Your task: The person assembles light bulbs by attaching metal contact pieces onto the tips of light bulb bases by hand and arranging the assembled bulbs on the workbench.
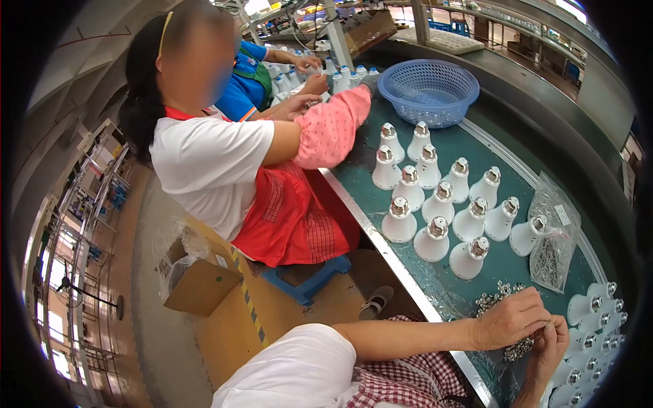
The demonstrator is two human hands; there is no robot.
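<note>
My left hand (pixel 513 318) is closed above a pile of small metal parts (pixel 500 297) on the green bench, its fingertips pressed together close to those of my right hand. My right hand (pixel 552 345) is also closed, its thumb and fingers pinched. Anything between the fingers is too small to make out. More small metal parts (pixel 518 349) show just under the hands. Beyond them, white bulb housings (pixel 468 258) with silver caps stand upright in rows. Another group of white housings (pixel 581 309) lies to the right, beside my right hand.
A clear plastic bag (pixel 552 238) of thin metal pieces lies right of the rows. A blue basket (pixel 428 92) is at the far end. A co-worker in a red apron (pixel 299 217) sits to the left, another behind. A cardboard box (pixel 203 280) is on the floor.
</note>
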